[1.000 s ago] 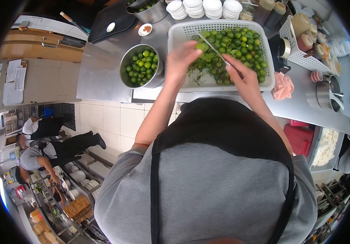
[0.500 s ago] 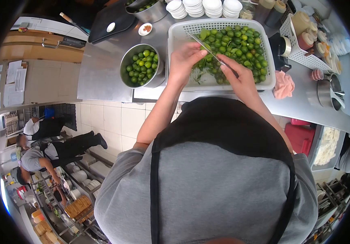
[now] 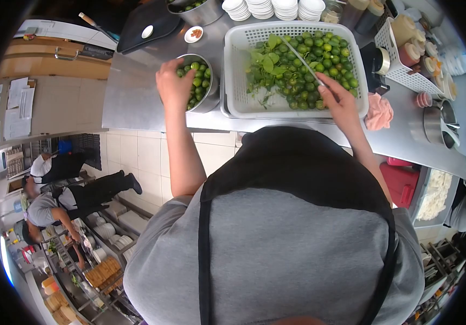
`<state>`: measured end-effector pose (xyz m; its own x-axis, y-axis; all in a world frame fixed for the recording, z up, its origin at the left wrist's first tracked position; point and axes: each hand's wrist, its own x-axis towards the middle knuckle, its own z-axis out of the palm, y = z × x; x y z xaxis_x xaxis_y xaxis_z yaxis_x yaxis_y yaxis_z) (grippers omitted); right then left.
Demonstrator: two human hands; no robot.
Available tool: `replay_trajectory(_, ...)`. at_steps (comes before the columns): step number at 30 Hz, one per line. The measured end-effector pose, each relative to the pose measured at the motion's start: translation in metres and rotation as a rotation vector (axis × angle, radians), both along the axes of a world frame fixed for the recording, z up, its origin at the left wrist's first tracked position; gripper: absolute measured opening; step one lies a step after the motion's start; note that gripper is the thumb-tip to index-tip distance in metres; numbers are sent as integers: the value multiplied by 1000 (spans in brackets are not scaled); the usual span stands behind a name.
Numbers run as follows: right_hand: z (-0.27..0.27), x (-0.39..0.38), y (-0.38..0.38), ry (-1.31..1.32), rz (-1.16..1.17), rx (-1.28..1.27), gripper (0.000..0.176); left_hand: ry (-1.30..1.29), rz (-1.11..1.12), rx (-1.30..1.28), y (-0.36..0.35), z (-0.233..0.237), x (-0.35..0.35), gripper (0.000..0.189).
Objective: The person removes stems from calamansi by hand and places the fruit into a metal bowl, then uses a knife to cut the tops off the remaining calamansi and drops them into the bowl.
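My left hand [image 3: 173, 84] is over the near-left rim of a metal pot [image 3: 214, 92] of small green limes [image 3: 199, 81]. Its thumb and fingers are apart, and I see nothing held between them. In my right hand [image 3: 339, 99] is a knife [image 3: 301, 58], its blade pointing up and left across the limes. Beneath the knife, a white plastic basket [image 3: 235, 97] holds many more limes [image 3: 333, 54], with loose green leaves [image 3: 268, 62] gathered on its left side.
Behind the basket stand stacked white dishes [image 3: 260, 10]. A small dish of red bits [image 3: 193, 34] and a black tray [image 3: 149, 30] are at the back left. A pink cloth [image 3: 378, 112] lies right of the basket. Two co-workers [image 3: 54, 208] stand at the left, by racks.
My left hand has moved left from above the basket to the pot. My right hand, still holding the knife, has shifted right, and the blade has moved off my left hand.
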<state>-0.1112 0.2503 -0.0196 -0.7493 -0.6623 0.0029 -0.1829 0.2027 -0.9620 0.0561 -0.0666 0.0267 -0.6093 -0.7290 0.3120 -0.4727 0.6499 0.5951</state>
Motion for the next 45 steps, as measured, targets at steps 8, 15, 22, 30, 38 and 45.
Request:
replay_trajectory(8, 12, -2, -3, 34, -65, 18, 31, -546, -693, -101, 108, -74, -94, 21)
replay_trajectory(15, 8, 4, -2, -26, -57, -66, 31, -486, -663, -190, 110, -112, -111, 13)
replay_trajectory(22, 4, 4, -9, -96, -23, -34, 31, -309, -589, 155, 91, -77, -93, 13)
replay_trajectory(30, 14, 11, -16, -26, 4, -95, 32, -630, -747, -156, 120, -100, -109, 31)
replay_trajectory(38, 8, 4, -6, -36, -37, -41, 31, -109, -603, 1034, 80, -46, -78, 33)
replay_trajectory(45, 22, 25, -19, -131, 76, -71, 32, 414, -527, 1172, 85, -25, -63, 31)
